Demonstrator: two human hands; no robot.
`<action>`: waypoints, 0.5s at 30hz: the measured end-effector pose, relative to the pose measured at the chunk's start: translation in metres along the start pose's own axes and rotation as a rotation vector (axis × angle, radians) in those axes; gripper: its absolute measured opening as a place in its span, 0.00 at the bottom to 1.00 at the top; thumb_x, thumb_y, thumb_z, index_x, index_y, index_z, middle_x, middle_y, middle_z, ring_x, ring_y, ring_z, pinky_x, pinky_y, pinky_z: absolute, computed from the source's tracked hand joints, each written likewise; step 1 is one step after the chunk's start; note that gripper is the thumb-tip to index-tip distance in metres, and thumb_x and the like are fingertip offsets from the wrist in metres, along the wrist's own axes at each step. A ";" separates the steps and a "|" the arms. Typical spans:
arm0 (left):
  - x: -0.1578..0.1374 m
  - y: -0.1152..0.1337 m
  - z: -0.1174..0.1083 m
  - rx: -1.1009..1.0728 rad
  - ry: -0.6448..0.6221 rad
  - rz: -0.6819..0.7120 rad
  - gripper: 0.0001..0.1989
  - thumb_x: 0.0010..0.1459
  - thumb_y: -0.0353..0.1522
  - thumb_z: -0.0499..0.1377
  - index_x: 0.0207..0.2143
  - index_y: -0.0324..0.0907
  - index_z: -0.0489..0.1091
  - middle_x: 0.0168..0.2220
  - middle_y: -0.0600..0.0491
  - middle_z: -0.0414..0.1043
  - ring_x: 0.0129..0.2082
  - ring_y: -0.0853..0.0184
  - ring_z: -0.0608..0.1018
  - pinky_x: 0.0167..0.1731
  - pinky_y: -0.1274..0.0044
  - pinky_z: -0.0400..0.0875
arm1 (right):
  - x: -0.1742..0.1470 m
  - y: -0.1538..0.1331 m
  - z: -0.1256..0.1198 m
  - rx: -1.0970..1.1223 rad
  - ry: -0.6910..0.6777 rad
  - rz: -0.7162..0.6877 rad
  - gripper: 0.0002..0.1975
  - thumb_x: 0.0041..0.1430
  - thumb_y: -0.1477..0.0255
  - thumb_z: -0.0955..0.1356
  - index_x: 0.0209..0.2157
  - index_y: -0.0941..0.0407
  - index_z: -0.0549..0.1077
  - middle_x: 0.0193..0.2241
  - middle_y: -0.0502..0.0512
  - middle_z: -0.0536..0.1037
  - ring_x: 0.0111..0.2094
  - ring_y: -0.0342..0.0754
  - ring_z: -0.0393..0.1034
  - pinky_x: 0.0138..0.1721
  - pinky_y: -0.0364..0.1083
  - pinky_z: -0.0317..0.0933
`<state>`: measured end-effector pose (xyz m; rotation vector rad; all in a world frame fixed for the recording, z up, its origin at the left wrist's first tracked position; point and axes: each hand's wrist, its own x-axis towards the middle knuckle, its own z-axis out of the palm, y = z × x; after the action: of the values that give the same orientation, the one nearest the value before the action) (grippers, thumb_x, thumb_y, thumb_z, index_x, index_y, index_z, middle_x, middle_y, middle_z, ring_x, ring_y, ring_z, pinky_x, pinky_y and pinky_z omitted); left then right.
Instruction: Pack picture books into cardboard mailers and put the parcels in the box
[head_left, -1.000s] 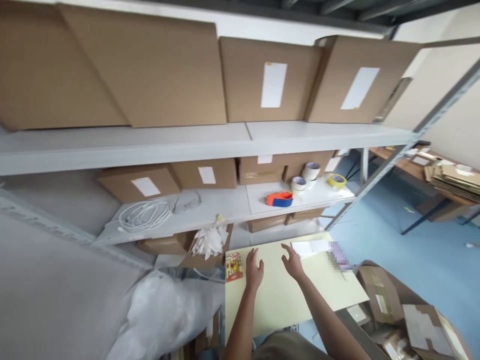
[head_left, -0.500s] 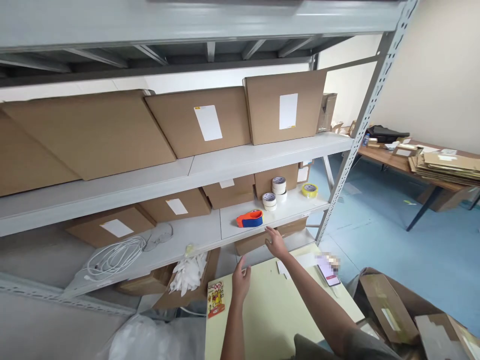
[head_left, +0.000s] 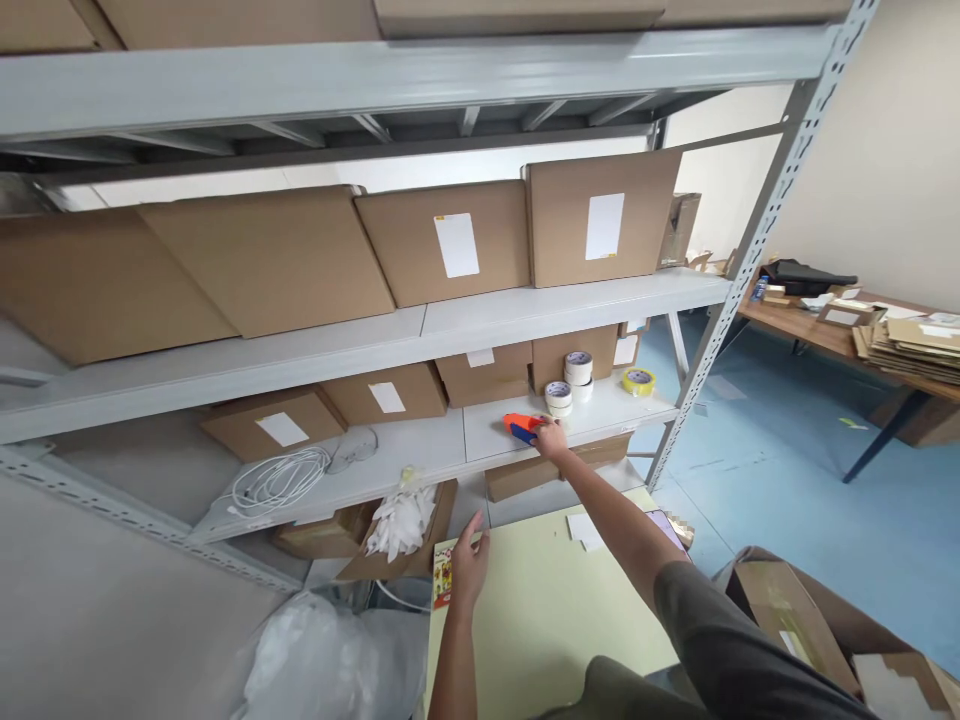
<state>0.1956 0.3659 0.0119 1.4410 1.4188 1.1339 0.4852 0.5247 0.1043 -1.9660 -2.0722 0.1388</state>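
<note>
My right hand (head_left: 551,441) reaches over the front edge of the shelf, its fingers closed round the near end of an orange and blue tape dispenser (head_left: 519,428). The dispenser lies at the shelf surface; I cannot tell whether it is lifted. Just behind it stand white tape rolls (head_left: 559,397), stacked, with a yellow tape roll (head_left: 637,381) to their right. My left hand (head_left: 471,562) is open and holds nothing, thumb and fingers apart. It hovers over the left edge of the pale table (head_left: 555,610), partly covering a red and yellow printed packet (head_left: 442,575).
Cardboard boxes (head_left: 604,220) line the grey shelves. A coiled white cable (head_left: 277,480) and white gloves (head_left: 401,520) are on the left. Paper (head_left: 585,530) and a phone (head_left: 667,527) lie on the pale table. Open cartons (head_left: 787,610) stand at the lower right.
My right hand has moved forward onto the shelf and closed on the tape dispenser. My left hand stays over the table's left side. The view has shifted left.
</note>
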 end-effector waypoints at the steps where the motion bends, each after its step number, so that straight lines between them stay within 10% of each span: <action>1: -0.002 -0.004 -0.006 -0.001 0.001 -0.006 0.28 0.60 0.47 0.62 0.59 0.44 0.76 0.59 0.39 0.78 0.60 0.52 0.79 0.56 0.63 0.76 | -0.006 -0.004 0.000 0.007 0.010 0.016 0.12 0.66 0.71 0.70 0.49 0.54 0.83 0.55 0.64 0.82 0.66 0.59 0.62 0.61 0.54 0.54; 15: -0.037 -0.073 -0.047 -0.083 -0.057 -0.067 0.24 0.64 0.41 0.59 0.58 0.41 0.75 0.56 0.39 0.80 0.59 0.55 0.81 0.53 0.65 0.79 | -0.174 -0.059 0.104 0.081 0.180 -0.181 0.11 0.72 0.71 0.68 0.49 0.52 0.83 0.44 0.60 0.85 0.56 0.59 0.68 0.51 0.53 0.56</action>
<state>0.1315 0.3302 -0.0476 1.3480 1.3548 1.0888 0.4065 0.3607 -0.0036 -1.6701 -2.0793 0.0078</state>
